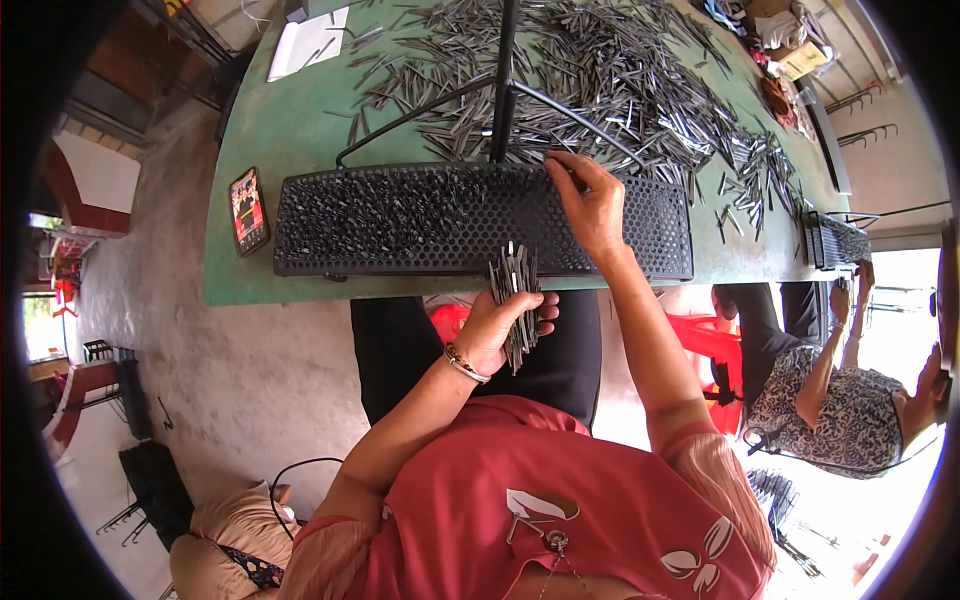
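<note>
My left hand [505,325] is wrapped round a bundle of thin dark metal strips [516,275], held just in front of the table's near edge. Over the black perforated rack [655,225], my right hand [592,205] has its thumb and fingertips pinched together at the rack's far edge. Whatever sits between those fingertips is too small to make out. Strips stand upright, packed in the holes [385,220] of the rack's left and middle part; bare holes show at its right. A black wire frame [503,100] rises behind the rack.
A large heap of loose strips [640,80] covers the far part of the green table [260,130]. A phone [248,210] lies left of the rack, and a white pad [308,45] lies farther back. At the right, another person [835,400] works at a second rack [838,242].
</note>
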`<state>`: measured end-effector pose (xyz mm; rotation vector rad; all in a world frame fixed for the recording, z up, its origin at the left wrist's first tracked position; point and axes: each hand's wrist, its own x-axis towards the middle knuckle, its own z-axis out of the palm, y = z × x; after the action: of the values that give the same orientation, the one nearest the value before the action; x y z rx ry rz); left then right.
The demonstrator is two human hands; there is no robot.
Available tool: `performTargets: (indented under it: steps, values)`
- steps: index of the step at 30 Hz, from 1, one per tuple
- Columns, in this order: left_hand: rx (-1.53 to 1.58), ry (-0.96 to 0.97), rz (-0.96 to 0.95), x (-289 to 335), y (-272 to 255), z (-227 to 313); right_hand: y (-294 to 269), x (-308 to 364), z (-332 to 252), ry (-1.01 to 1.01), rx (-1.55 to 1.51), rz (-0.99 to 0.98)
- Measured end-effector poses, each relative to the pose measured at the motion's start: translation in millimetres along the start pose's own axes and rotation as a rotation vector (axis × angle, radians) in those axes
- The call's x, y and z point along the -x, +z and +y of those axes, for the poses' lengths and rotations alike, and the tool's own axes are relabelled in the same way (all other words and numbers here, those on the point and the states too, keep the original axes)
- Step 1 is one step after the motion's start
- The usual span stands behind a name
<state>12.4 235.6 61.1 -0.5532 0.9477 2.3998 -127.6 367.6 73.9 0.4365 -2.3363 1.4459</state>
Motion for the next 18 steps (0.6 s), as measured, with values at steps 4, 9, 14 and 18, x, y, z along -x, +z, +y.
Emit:
performTargets:
  steps: [4,9,14,18]
  values:
    - [0.011,-0.021,0.033,-0.5,-3.2,0.2,-2.1,-0.8,-2.2,-0.075,0.048,0.015]
    - [-0.035,-0.001,0.004,2.3,-6.2,-0.2,-0.3,2.3,-2.7,-0.054,0.041,0.036]
    - [-0.071,0.007,-0.023,2.8,-7.5,0.3,4.6,8.4,13.0,-0.217,0.161,-0.013]
    - [-0.102,0.028,-0.036,4.1,-7.3,2.9,-0.1,10.7,6.6,-0.349,0.367,-0.08]
